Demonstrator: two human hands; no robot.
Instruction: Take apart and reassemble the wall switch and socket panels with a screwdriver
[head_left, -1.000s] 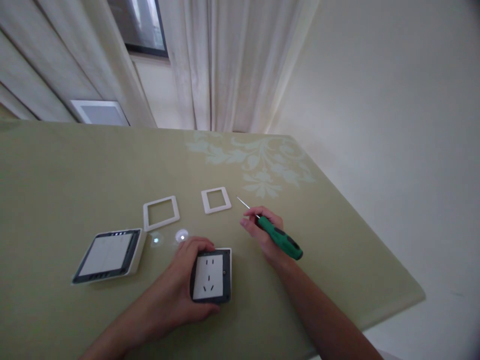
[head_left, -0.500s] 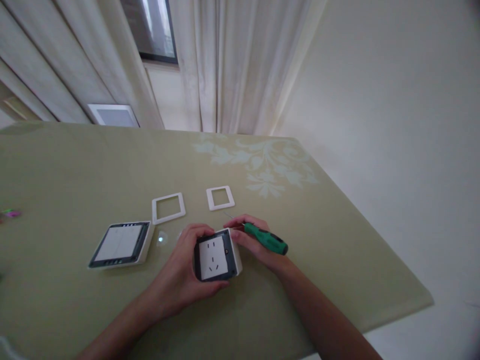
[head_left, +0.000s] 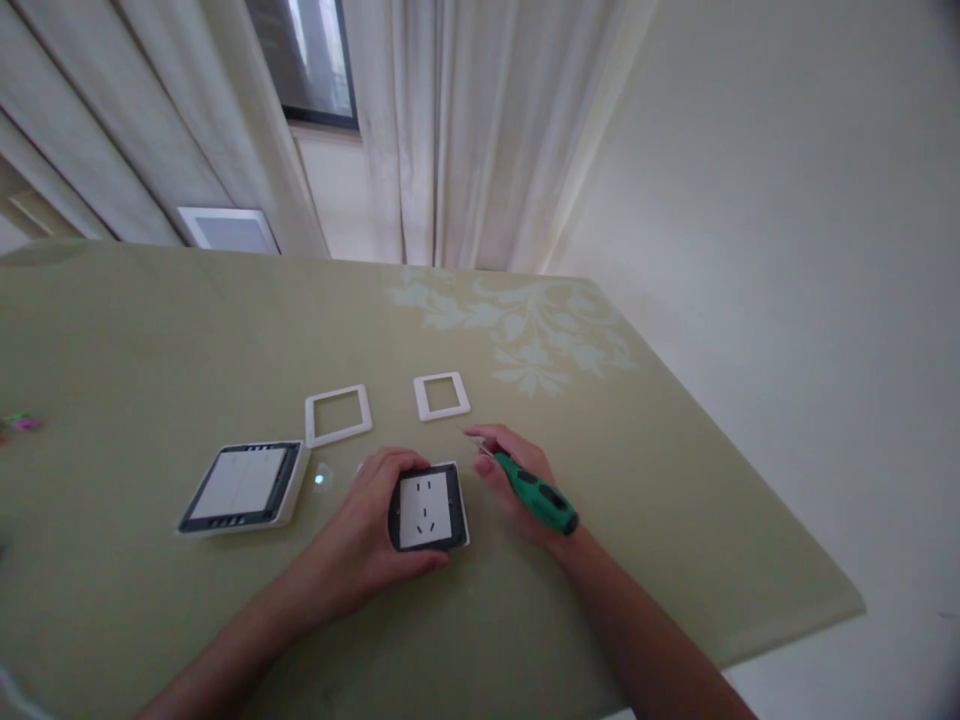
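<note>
My left hand (head_left: pixel 367 535) grips a wall socket (head_left: pixel 425 512) from its left side, thumb along the near edge and fingers along the far edge. The socket has a white face with slots and a dark surround, and it faces up. To its right, my right hand (head_left: pixel 521 485) holds a screwdriver (head_left: pixel 536 493) with a green and black handle. The thin shaft points away to the upper left, between finger and thumb, apart from the socket. A larger white switch panel (head_left: pixel 240 487) with a dark border lies to the left of my left hand.
Two white cover frames, a wider one (head_left: pixel 337 415) and a smaller one (head_left: pixel 441 397), lie beyond my hands on the green tablecloth (head_left: pixel 187 340). A small shiny clear piece (head_left: pixel 321 478) is beside the switch panel. Small coloured items (head_left: pixel 24 423) sit at the far left.
My right hand has drawn away from the socket's right edge, with the screwdriver still in it. The socket, tilted before, now sits flatter in my left hand.
</note>
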